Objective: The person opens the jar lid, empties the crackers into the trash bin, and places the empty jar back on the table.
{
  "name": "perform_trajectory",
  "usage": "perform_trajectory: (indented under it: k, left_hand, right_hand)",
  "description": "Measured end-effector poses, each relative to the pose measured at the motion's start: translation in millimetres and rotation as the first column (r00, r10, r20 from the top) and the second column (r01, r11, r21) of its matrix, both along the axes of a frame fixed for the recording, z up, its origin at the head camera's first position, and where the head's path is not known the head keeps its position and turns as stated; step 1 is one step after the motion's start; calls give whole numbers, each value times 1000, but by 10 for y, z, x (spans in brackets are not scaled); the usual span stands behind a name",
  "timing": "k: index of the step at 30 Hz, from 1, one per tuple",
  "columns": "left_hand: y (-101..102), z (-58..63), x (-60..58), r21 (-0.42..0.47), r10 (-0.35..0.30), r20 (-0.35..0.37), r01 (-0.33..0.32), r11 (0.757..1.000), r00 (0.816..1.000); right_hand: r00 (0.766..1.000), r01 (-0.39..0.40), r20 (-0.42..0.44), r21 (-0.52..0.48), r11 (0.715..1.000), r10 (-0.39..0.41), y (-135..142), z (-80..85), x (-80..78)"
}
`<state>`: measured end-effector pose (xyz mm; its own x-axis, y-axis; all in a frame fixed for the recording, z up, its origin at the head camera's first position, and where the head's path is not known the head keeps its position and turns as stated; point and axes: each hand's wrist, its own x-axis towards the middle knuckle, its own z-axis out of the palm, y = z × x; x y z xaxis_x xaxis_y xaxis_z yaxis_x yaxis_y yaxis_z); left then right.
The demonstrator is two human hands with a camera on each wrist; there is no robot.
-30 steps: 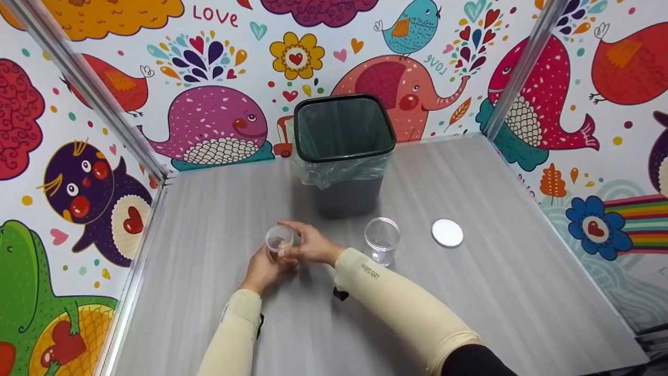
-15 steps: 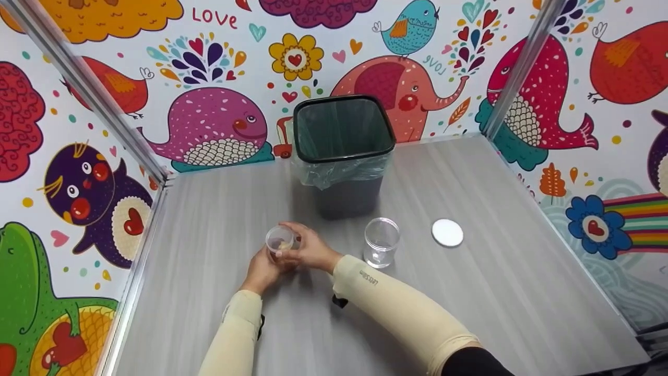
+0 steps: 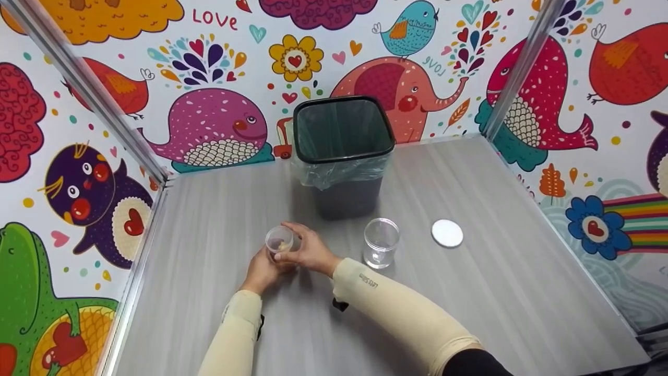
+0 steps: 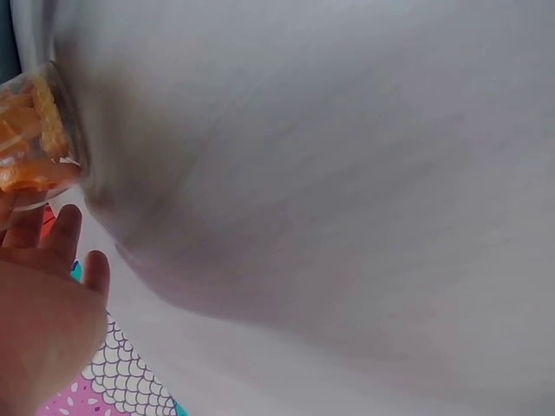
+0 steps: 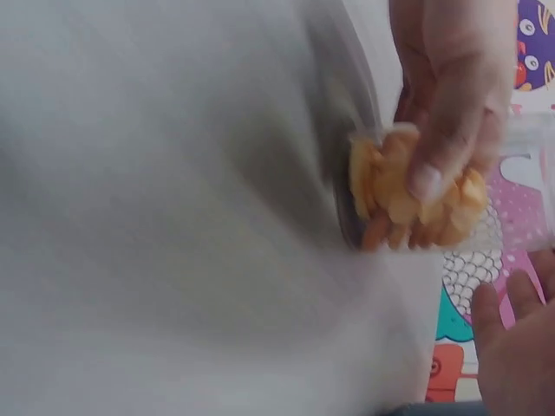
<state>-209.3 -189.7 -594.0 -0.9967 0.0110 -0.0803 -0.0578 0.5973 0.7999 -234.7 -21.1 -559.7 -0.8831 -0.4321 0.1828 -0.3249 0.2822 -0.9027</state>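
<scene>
A clear plastic jar point(image 3: 278, 238) holding orange-yellow pieces point(image 5: 416, 199) stands roughly upright between my two hands. My left hand point(image 3: 263, 272) grips its lower part; in the right wrist view the left thumb point(image 5: 447, 134) presses its side. Near the rim, my right hand point(image 3: 311, 249) holds it between thumb and fingers. The left wrist view catches the jar point(image 4: 65, 130) at the left edge, with little of the left hand point(image 4: 43, 312). Whether the jar's base touches the table cannot be told. To the right is a second clear jar point(image 3: 381, 250), with no contents visible.
A white round lid point(image 3: 447, 233) lies flat right of the second jar. Behind the hands stands a dark bin point(image 3: 344, 198) with a green-tinted liner. Cartoon-printed walls point(image 3: 219, 120) enclose the grey table point(image 3: 480, 303) at the back and sides.
Both hands keep their hold on the jar in about the same place. The right thumb has shifted slightly down and left along it, and the right forearm has dropped a little.
</scene>
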Motion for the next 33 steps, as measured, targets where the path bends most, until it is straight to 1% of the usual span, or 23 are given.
perform_trajectory:
  k: [2,4,6,9,12,15,18,21,23,26,29,30,33]
  left_hand:
    - [-14,-2,7,-3,-1,-7,1,1000,1000]
    - [-20,-11,9,1,-2,-16,2,1000,1000]
    - [-16,-13,13,13,1,-17,-1,1000,1000]
    - [-9,-11,7,26,-4,-31,5,1000,1000]
    - [0,6,1,44,1,-12,-1,999,1000]
    - [2,11,1,58,11,18,-12,998,1000]
    - [3,0,7,74,8,34,-11,997,999]
    - [-3,-15,16,77,5,30,-8,997,1000]
    - [-7,-19,17,70,7,23,-9,998,1000]
    - [-14,-17,12,30,-2,-9,2,1000,1000]
    - [-15,-16,2,6,-7,-30,7,1000,1000]
    - [-14,-17,0,2,-9,-37,9,1000,999]
    - [-2,-17,2,42,1,-20,0,999,1000]
  right_hand:
    - [1000,16,-1,-7,1000,-16,-22,-19,15]
    - [1000,5,-1,5,1000,-5,-21,-24,5]
    - [1000,-29,3,30,999,29,2,-15,-21]
    - [994,-106,29,46,993,105,45,15,-77]
    - [983,-172,70,48,984,169,82,47,-126]
    - [978,-195,88,60,979,190,92,59,-142]
    - [986,-155,77,63,986,150,78,51,-109]
    - [996,-74,56,36,997,72,39,21,-45]
    - [999,-25,42,13,1000,24,5,-5,-3]
    - [999,26,20,-2,1000,-26,-35,-32,31]
    - [999,33,12,9,999,-33,-34,-31,22]
    - [1000,23,14,17,1000,-23,-25,-26,11]
    - [999,-39,26,48,998,38,23,0,-46]
